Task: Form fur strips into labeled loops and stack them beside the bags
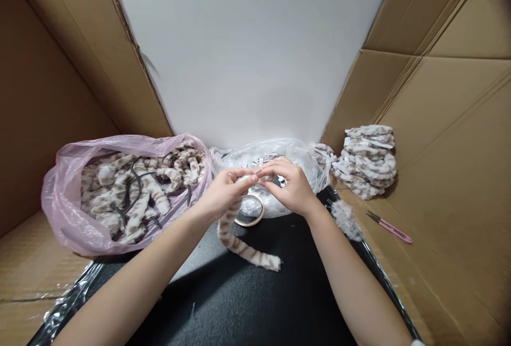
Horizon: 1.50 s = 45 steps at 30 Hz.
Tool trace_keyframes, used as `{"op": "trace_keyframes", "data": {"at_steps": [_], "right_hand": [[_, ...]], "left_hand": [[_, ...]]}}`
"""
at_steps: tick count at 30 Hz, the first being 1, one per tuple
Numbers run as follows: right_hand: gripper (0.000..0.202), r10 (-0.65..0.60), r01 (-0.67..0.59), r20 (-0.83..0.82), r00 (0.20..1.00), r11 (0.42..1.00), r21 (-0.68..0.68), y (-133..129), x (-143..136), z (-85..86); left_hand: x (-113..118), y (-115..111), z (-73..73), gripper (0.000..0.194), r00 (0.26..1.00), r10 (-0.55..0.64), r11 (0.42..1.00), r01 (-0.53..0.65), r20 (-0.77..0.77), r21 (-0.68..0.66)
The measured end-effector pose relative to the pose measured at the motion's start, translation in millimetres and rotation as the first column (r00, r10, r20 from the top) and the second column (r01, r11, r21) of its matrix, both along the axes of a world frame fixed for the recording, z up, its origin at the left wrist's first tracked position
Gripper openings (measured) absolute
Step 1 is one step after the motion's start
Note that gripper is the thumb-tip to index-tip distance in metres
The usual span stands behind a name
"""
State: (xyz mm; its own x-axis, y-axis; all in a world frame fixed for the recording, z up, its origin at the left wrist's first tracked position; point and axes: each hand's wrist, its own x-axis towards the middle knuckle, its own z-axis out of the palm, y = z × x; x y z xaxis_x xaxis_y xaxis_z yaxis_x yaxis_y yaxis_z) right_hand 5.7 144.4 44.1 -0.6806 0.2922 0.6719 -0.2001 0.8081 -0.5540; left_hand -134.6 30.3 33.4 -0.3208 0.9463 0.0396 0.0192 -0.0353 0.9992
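My left hand [226, 190] is closed around the upper end of a furry plush tail [231, 234], white with brown stripes. Its lower part hangs and curves to the right onto the black table surface. Against the left fingertips, my right hand [290, 183] pinches with thumb and fingers; the small thing between them is too hidden to name. Just below the hands lies a roll of tape [250, 223], seen as a pale ring. Behind them is a clear plastic bag [279, 146] with small white pieces in it.
A pink plastic bag [59, 197] full of striped plush pieces and dark cords stands left. At right are stacked plush tails [371, 159], pink-handled thread snips [393, 230] and a clump of white fluff [345, 220]. Cardboard walls [451, 138] flank both sides.
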Motion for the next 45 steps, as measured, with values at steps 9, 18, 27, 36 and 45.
{"op": "trace_keyframes", "data": {"at_steps": [9, 18, 27, 36, 45], "right_hand": [[0.016, -0.008, 0.01, 0.009, 1.0, 0.968, -0.25, 1, 0, 1.5], [0.021, 0.016, -0.003, 0.041, 0.999, 0.953, -0.302, 1, 1, 2.2], [0.023, 0.039, -0.027, 0.075, 0.996, 0.988, -0.154, 0, 2, 2.8], [0.018, -0.005, 0.01, 0.121, 0.993, 0.999, -0.038, 2, -2, -3.5], [0.022, 0.169, -0.048, 0.122, 0.978, 0.753, -0.656, 15, -6, -10.2]], "left_hand": [[8, 3, 1.2, 0.025, 0.989, 0.125, 0.983, -0.114, -0.073, 0.145], [4, 0, -5.3, 0.017, 0.761, 0.391, 0.9, -0.198, -0.518, 0.388], [0, 5, 3.6, 0.028, 0.916, 0.189, 0.974, -0.13, -0.354, 0.185], [-4, 7, 2.0, 0.028, 0.991, 0.043, 0.999, -0.043, -0.13, 0.001], [-4, 5, -1.9, 0.022, 0.815, 0.142, 0.988, -0.085, -0.561, 0.127]]}}
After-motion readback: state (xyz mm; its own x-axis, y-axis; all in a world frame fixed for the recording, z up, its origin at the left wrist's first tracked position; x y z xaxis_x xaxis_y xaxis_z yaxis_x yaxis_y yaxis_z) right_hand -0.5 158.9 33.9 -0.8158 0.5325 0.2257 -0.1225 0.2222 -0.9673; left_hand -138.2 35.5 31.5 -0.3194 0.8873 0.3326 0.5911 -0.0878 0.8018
